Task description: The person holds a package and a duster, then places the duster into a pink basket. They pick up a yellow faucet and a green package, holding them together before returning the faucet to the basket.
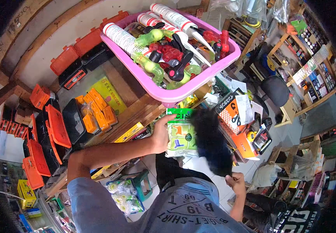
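Observation:
My left hand is closed on the left edge of a green and white plastic packet printed with small coloured pictures, held upright in front of my chest. My right hand is wrapped round the lower end of a black fluffy duster, whose handle is mostly hidden in the fist. Blurred by motion, the duster's head overlaps the packet's right side. Just beyond the packet stands a pink plastic basket filled with white sealant tubes and green and red plastic taps.
Along the left, black toolboxes with orange lids stand near orange-yellow boxes. A wooden shelf edge runs below them. To the right are an orange checked box, a dark chair and stocked wooden shelves.

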The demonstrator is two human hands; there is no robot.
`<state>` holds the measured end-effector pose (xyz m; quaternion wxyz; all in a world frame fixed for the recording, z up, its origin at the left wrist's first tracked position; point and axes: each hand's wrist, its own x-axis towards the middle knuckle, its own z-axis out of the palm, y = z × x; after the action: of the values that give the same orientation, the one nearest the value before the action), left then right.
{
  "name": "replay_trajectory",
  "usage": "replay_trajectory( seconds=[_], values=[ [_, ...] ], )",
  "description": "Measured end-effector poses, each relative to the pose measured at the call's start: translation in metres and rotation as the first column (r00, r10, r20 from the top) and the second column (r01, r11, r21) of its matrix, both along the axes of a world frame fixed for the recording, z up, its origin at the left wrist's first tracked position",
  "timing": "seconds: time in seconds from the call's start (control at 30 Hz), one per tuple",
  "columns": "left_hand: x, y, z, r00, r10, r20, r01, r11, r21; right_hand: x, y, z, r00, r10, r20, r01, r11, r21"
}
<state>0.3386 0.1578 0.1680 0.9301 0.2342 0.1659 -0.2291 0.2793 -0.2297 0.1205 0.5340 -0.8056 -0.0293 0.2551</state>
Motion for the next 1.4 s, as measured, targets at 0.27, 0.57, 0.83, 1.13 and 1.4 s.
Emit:
replay_trajectory(
  seconds=[0.27,0.57,0.83,1.13,1.4],
  values=[
    [0.0,-0.003,0.015,0.997,0.049,-0.064,-0.047,0.999,0.027,0.001,-0.005,-0.003,0.998,-0.06,-0.037,0.062,0.996,0.061],
    [0.004,0.0,0.005,0.994,0.073,-0.081,-0.07,0.997,0.042,0.003,0.002,-0.001,0.996,0.091,-0.025,-0.09,0.995,0.031],
    [0.002,-0.002,0.005,0.995,0.013,-0.095,-0.01,0.999,0.036,0.01,0.0,0.005,0.989,0.148,-0.021,-0.148,0.989,0.0],
    [-0.006,-0.011,0.005,0.995,-0.006,-0.098,0.019,0.991,0.136,0.016,0.03,-0.003,0.913,-0.377,-0.155,0.401,0.898,0.179],
    [-0.014,-0.011,0.003,0.954,-0.24,-0.178,0.277,0.933,0.228,0.047,0.105,0.003,0.974,-0.019,-0.224,0.148,0.804,0.576]
  ],
)
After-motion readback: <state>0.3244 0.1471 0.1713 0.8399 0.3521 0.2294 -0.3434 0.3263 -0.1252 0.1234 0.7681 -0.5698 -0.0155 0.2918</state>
